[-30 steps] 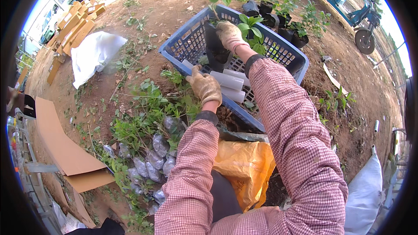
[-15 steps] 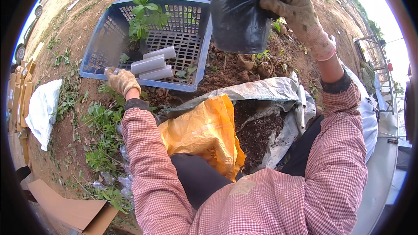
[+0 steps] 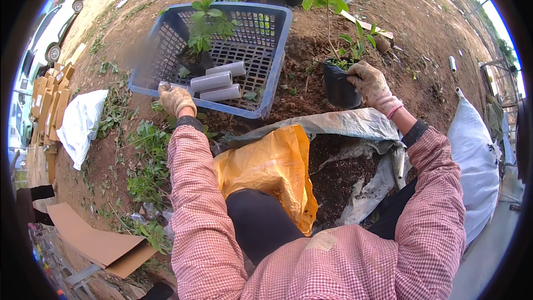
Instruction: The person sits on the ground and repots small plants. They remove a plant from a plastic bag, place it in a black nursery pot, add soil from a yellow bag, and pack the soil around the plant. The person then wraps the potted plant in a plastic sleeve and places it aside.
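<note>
Gloves hide fingers: right hand [image 3: 373, 86] clamped on black seedling bag [image 3: 340, 86], left hand [image 3: 175, 99] curled on blue crate [image 3: 275, 55] rim w/ grip unclear.

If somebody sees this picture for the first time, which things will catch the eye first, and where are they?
The blue plastic basket at top centre stands out, with a leafy seedling and pale rolled tubes inside; the gloved left hand rests at its near rim. To the right, the gloved right hand grips a black nursery bag holding a tall seedling. Below, a bright orange bag lies beside an open sack of dark soil.
</note>
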Demonstrator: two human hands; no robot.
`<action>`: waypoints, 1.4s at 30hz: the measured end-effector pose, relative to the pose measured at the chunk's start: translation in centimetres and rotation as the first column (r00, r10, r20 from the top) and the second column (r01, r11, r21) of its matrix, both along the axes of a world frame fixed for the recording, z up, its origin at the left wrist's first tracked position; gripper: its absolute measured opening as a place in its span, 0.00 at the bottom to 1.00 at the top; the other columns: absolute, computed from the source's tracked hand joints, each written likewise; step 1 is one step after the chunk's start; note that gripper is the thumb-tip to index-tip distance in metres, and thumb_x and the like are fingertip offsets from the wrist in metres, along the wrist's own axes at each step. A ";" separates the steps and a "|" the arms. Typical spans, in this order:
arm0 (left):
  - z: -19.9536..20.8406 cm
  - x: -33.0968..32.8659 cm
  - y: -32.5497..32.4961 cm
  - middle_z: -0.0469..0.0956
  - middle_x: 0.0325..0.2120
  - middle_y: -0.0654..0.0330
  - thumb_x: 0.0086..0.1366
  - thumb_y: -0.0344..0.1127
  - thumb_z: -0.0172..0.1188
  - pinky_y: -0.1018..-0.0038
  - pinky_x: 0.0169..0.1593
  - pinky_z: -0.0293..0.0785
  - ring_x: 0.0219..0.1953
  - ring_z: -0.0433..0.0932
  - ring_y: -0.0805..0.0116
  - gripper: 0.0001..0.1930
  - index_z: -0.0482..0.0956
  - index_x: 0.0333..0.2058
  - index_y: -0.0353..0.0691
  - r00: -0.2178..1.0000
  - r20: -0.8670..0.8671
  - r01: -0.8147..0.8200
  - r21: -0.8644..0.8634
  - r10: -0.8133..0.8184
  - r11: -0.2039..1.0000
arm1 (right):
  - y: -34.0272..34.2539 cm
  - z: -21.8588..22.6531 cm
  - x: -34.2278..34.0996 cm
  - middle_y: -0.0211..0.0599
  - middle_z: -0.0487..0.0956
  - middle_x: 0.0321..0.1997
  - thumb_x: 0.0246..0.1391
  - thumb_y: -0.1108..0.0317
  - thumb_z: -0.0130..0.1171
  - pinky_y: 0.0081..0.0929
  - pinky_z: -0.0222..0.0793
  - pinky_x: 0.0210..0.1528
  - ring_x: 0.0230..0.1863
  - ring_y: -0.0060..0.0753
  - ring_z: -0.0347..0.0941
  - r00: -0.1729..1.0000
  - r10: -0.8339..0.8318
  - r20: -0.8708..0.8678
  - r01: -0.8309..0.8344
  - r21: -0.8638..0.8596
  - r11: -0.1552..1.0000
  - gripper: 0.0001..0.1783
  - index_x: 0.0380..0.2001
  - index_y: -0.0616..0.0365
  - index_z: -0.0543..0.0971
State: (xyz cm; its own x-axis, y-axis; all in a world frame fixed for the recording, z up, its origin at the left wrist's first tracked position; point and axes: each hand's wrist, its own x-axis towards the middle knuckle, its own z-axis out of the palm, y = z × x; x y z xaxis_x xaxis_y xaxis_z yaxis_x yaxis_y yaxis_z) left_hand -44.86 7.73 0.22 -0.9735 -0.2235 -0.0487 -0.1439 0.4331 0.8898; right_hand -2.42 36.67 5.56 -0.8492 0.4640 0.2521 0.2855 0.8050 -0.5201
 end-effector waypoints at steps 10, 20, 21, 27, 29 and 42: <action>-1.0 -0.5 -0.3 0.70 0.45 0.54 0.67 0.27 0.51 0.66 0.40 0.72 0.37 0.75 0.62 0.10 0.77 0.45 0.40 0.999 0.034 0.020 0.226 -0.029 0.974 | -6.9 1.4 -11.8 0.49 0.80 0.32 0.56 0.58 0.58 0.46 0.74 0.43 0.39 0.56 0.78 0.744 0.042 0.666 -0.180 0.139 0.974 0.13 0.31 0.58 0.80; -1.3 0.0 -0.5 0.69 0.44 0.49 0.67 0.28 0.49 0.62 0.47 0.73 0.40 0.77 0.53 0.11 0.76 0.46 0.39 0.997 -0.058 0.056 0.102 -0.050 0.993 | -15.5 -2.3 -41.6 0.50 0.73 0.57 0.52 0.72 0.60 0.44 0.76 0.49 0.53 0.52 0.77 0.873 0.275 0.402 -0.348 0.121 0.930 0.22 0.53 0.55 0.75; -1.2 0.1 -0.4 0.69 0.43 0.51 0.67 0.28 0.49 0.63 0.45 0.73 0.39 0.77 0.56 0.11 0.76 0.46 0.39 0.998 -0.010 0.060 0.139 -0.059 0.988 | -15.1 -4.3 -43.1 0.47 0.76 0.56 0.55 0.72 0.58 0.42 0.77 0.49 0.54 0.49 0.78 0.875 0.238 0.422 -0.334 0.171 0.927 0.20 0.52 0.54 0.77; -0.9 0.4 0.1 0.67 0.40 0.56 0.67 0.26 0.50 0.69 0.34 0.72 0.30 0.74 0.65 0.08 0.76 0.43 0.38 0.998 -0.060 0.038 0.114 -0.031 0.993 | -13.5 -10.3 -45.2 0.43 0.80 0.49 0.53 0.77 0.56 0.41 0.77 0.49 0.52 0.47 0.79 0.816 0.214 0.537 -0.379 0.216 0.900 0.18 0.49 0.54 0.78; -0.7 0.5 0.1 0.67 0.38 0.57 0.67 0.23 0.49 0.70 0.29 0.72 0.26 0.73 0.68 0.08 0.75 0.42 0.37 0.997 -0.078 0.028 0.143 -0.017 0.989 | -13.3 -9.8 -45.4 0.43 0.80 0.48 0.53 0.76 0.56 0.42 0.77 0.48 0.51 0.48 0.79 0.823 0.272 0.499 -0.437 0.251 0.864 0.18 0.47 0.53 0.79; -0.7 0.0 -0.1 0.67 0.44 0.52 0.68 0.24 0.50 0.66 0.40 0.72 0.35 0.76 0.62 0.10 0.75 0.46 0.34 0.998 -0.021 0.059 0.097 -0.058 0.994 | -11.3 14.1 -33.6 0.46 0.80 0.40 0.53 0.74 0.64 0.35 0.74 0.45 0.42 0.43 0.79 0.777 0.596 -0.202 -0.596 0.067 0.800 0.14 0.45 0.63 0.78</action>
